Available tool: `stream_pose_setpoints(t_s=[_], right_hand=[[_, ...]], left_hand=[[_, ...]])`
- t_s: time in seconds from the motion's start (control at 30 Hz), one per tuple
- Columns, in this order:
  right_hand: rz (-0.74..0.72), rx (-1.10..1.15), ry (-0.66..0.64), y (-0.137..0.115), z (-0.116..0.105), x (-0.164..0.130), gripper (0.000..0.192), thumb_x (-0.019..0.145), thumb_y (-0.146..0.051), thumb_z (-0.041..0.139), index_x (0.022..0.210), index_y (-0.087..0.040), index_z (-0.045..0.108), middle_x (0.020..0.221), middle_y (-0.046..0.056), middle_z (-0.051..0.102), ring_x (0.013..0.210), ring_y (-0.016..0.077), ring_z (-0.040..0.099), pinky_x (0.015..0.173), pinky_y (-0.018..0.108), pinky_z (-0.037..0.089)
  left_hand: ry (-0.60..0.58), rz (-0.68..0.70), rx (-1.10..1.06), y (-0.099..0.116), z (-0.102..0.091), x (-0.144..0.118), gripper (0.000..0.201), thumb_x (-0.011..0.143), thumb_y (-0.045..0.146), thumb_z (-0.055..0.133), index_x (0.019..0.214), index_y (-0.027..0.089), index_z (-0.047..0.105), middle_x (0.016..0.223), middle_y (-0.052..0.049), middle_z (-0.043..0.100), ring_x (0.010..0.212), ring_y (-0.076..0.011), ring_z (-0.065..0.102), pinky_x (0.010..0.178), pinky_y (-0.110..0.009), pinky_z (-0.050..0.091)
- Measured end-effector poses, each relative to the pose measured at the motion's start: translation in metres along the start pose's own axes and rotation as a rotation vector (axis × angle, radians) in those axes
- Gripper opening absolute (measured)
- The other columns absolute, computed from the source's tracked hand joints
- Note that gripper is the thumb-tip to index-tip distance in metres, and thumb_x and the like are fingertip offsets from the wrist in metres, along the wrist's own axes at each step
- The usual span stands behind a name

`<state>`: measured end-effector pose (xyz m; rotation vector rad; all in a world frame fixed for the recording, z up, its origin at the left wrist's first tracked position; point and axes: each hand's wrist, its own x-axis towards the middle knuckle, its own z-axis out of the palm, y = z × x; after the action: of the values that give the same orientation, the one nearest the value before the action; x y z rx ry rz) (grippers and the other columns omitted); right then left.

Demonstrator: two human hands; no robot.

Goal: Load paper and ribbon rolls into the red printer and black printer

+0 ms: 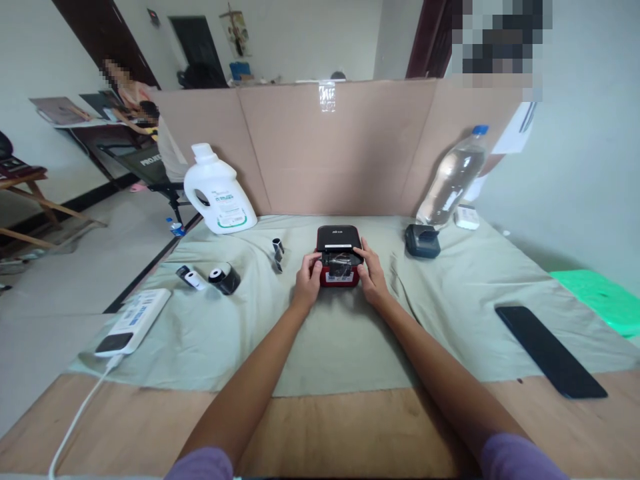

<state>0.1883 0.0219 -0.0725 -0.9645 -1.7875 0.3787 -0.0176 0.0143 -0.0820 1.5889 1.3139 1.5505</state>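
A small red and black label printer point(340, 237) rests on the cloth in front of me, its black lid raised. Dark, shiny film point(341, 265) shows in its opening. My left hand point(307, 281) grips the left side of the printer, thumb at the opening's edge. On the opposite side, my right hand point(373, 273) holds it with fingers along the edge. To the left lies a curled black strip point(278, 256). Further left are a black and white roll point(225, 278) and a small black and white device point(191, 277).
A white jug point(220, 193) and a water bottle point(454, 177) stand before a cardboard screen point(335, 153). A black block point(423, 241), a phone point(550, 350) and a power bank with cable point(134, 323) lie on the cloth. Other people are behind, left and right.
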Motion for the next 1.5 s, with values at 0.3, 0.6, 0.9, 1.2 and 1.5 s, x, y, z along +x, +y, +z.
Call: stream_pose_setpoints(t_s=[0.3,0.6,0.9,1.2,1.5], right_hand=[[0.004,-0.094,-0.032,-0.005,-0.010,0.026,0.051,0.104,-0.047,0.030,0.149,-0.032,0.049,0.163,0.002,0.039,0.151,0.0253,0.034,0.124,0.055,0.026],[0.138,-0.198,-0.032,-0.002,-0.010,0.117,0.055,0.100,-0.049,0.039,0.146,-0.022,0.055,0.155,0.010,0.050,0.148,0.0280,0.039,0.120,0.052,0.032],[0.119,-0.504,-0.452,-0.020,-0.006,0.115,0.031,0.084,-0.016,0.055,0.101,-0.020,0.082,0.100,0.008,0.080,0.096,0.0270,0.071,0.090,0.038,0.053],[0.271,-0.725,-0.802,-0.014,0.033,0.155,0.023,0.059,-0.010,0.077,0.079,-0.022,0.081,0.082,0.010,0.078,0.080,0.0287,0.074,0.077,0.036,0.057],[0.257,-0.425,-0.658,-0.061,-0.021,0.137,0.026,0.079,-0.025,0.069,0.103,-0.020,0.075,0.097,0.007,0.077,0.087,0.0257,0.071,0.077,0.034,0.055]], left_hand=[[-0.010,0.016,-0.026,-0.006,0.001,0.002,0.031,0.101,0.042,0.046,0.119,0.022,0.059,0.120,-0.009,0.070,0.114,-0.0228,0.065,0.101,-0.037,0.049],[-0.040,0.014,-0.056,0.001,-0.001,0.000,0.031,0.101,0.042,0.046,0.121,0.022,0.058,0.123,-0.009,0.070,0.117,-0.0237,0.065,0.102,-0.039,0.049],[-0.048,0.032,-0.055,0.001,-0.003,0.001,0.030,0.101,0.041,0.046,0.121,0.023,0.059,0.120,-0.007,0.071,0.110,-0.0218,0.067,0.098,-0.036,0.050],[-0.044,0.031,-0.057,0.000,-0.002,0.001,0.030,0.101,0.041,0.047,0.122,0.023,0.059,0.115,-0.007,0.072,0.105,-0.0222,0.068,0.096,-0.037,0.052],[-0.054,0.030,-0.099,0.005,-0.003,0.000,0.030,0.100,0.040,0.048,0.121,0.022,0.060,0.117,-0.008,0.071,0.106,-0.0233,0.068,0.097,-0.038,0.051]])
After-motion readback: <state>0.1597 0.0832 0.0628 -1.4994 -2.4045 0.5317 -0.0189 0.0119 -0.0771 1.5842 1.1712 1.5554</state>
